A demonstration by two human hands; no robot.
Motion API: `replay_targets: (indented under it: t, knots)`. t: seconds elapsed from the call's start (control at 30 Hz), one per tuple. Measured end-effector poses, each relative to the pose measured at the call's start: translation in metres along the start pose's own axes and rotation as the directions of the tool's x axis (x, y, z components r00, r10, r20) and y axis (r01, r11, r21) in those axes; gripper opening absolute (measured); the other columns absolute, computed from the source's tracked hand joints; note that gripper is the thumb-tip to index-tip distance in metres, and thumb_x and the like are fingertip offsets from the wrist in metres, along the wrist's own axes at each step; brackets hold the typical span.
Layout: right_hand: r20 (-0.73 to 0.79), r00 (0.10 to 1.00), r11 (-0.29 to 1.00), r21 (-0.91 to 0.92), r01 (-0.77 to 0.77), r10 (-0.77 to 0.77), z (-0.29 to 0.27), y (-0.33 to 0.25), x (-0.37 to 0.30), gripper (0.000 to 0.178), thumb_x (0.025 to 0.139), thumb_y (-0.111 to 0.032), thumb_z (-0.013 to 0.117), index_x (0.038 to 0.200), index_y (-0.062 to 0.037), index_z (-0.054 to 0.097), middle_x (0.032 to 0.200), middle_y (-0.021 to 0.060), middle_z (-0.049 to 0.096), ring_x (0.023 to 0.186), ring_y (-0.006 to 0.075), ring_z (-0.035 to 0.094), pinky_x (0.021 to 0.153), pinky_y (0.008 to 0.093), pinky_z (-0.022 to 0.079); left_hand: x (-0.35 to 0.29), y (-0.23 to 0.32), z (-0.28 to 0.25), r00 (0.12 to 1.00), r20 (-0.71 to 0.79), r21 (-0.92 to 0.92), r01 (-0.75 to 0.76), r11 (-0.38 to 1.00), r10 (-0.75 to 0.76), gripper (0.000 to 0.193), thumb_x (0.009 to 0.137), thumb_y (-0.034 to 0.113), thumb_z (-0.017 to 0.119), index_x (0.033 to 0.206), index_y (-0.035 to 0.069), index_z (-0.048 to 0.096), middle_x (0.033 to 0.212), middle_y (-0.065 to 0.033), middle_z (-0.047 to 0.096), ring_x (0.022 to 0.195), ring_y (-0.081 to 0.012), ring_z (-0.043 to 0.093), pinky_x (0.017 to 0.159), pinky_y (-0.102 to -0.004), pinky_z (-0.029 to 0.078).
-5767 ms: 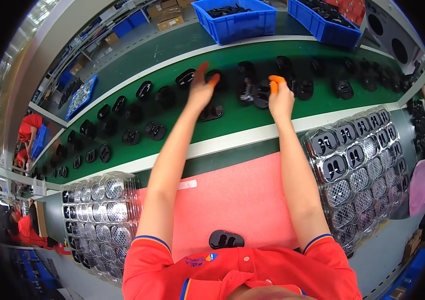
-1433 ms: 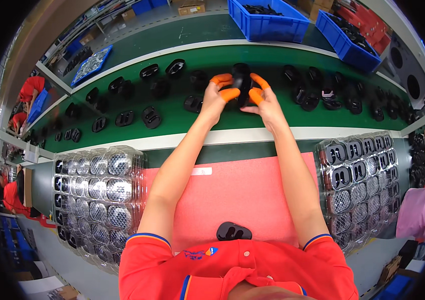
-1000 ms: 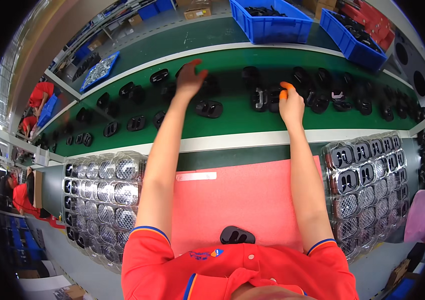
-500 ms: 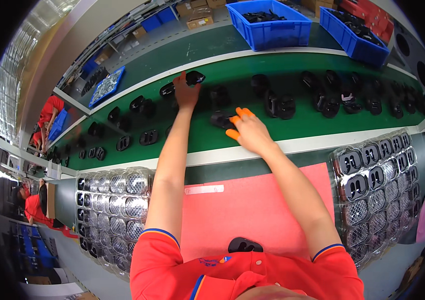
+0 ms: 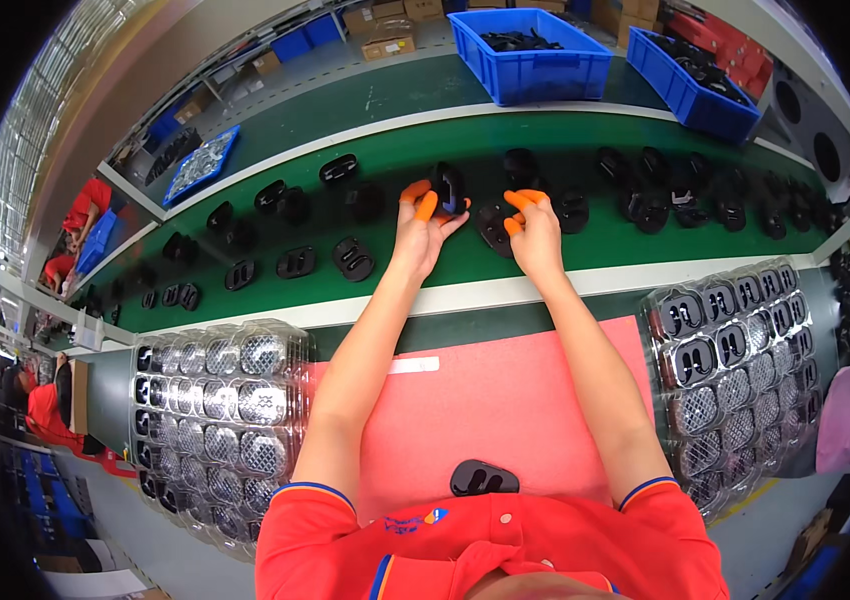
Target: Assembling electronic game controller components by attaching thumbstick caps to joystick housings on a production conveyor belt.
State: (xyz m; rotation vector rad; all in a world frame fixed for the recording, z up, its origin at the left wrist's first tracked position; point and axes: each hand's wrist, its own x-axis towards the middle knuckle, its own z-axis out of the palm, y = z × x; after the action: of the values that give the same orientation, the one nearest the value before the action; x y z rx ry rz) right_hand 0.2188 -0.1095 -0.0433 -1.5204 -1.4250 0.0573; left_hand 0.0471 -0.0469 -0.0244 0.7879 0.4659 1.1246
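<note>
Orange finger cots cover several fingertips of both hands, which reach over the green conveyor belt. My left hand is closed on a glossy black oval plastic shell, tilted up above the belt. Close to its right, my right hand has its fingers bent against the edge of another black plastic part, gripping it; the thumb side is partly hidden. One black oval part with two slots lies on the pink mat near my body.
More black parts lie along the belt to both sides. Clear blister trays stand left and right of the mat; the right one holds several black parts. Blue bins of black pieces sit beyond the belt.
My left hand has moved right and nearer, bringing a black shell from the far side of the belt. My right hand has shifted slightly right with its black part.
</note>
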Motion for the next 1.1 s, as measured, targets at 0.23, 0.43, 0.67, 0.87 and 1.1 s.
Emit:
replay_targets:
  t: [0.23, 0.43, 0.67, 0.87, 1.1]
  knots:
    - [-0.057, 0.964, 0.949, 0.197, -0.245, 0.261, -0.010, -0.011, 0.009, 0.023, 0.078, 0.002, 0.061, 0.100, 0.0032, 0.058, 0.083, 0.0163, 0.065, 0.076, 0.0228, 0.066, 0.069, 0.0294, 0.050, -0.009, -0.002, 0.008, 0.991, 0.100, 0.049, 0.087, 0.995, -0.091, 0.057, 0.078, -0.002, 0.055, 0.130, 0.005, 0.032, 0.120, -0.0146, 0.046, 0.103, -0.0253, 0.055, 0.083, -0.0415, 0.051]
    - [0.142, 0.914, 0.788, 0.468, -0.401, 0.381, -0.011, -0.039, 0.005, 0.039, 0.086, -0.001, 0.056, 0.122, -0.0010, 0.044, 0.105, 0.0158, 0.059, 0.084, 0.0199, 0.063, 0.063, 0.0291, 0.056, -0.016, -0.009, 0.024, 0.997, 0.033, 0.381, 0.051, 0.923, -0.069, 0.069, 0.070, 0.000, 0.069, 0.129, 0.003, 0.033, 0.119, -0.0122, 0.047, 0.108, -0.0220, 0.051, 0.087, -0.0333, 0.047]
    - [0.259, 0.947, 0.735, 0.601, -0.313, 0.191, -0.007, -0.042, 0.006, 0.041, 0.092, -0.006, 0.047, 0.131, -0.0058, 0.037, 0.115, 0.0166, 0.056, 0.097, 0.0200, 0.060, 0.072, 0.0309, 0.054, -0.013, -0.011, 0.024, 0.985, 0.101, 0.516, -0.175, 0.838, 0.143, 0.077, 0.067, 0.001, 0.074, 0.131, -0.001, 0.031, 0.121, -0.0147, 0.045, 0.112, -0.0241, 0.049, 0.091, -0.0364, 0.046]
    - [0.439, 0.865, 0.516, 0.697, -0.498, 0.241, -0.017, -0.052, 0.009, 0.038, 0.094, -0.012, 0.048, 0.130, -0.0118, 0.039, 0.118, 0.0094, 0.053, 0.105, 0.0166, 0.054, 0.081, 0.0322, 0.052, -0.019, -0.009, 0.025, 0.949, 0.181, 0.575, -0.316, 0.755, 0.259, 0.079, 0.065, -0.004, 0.072, 0.133, 0.000, 0.032, 0.123, -0.0146, 0.042, 0.117, -0.0251, 0.046, 0.096, -0.0372, 0.046]
    - [0.543, 0.810, 0.389, 0.713, -0.584, 0.221, -0.027, -0.047, 0.012, 0.036, 0.089, -0.003, 0.049, 0.124, -0.0090, 0.041, 0.118, 0.0112, 0.052, 0.107, 0.0188, 0.055, 0.083, 0.0337, 0.052, -0.021, -0.007, 0.023, 0.916, 0.289, 0.593, -0.400, 0.699, 0.279, 0.075, 0.069, -0.004, 0.070, 0.134, 0.002, 0.034, 0.128, -0.0127, 0.042, 0.119, -0.0250, 0.045, 0.099, -0.0368, 0.042]
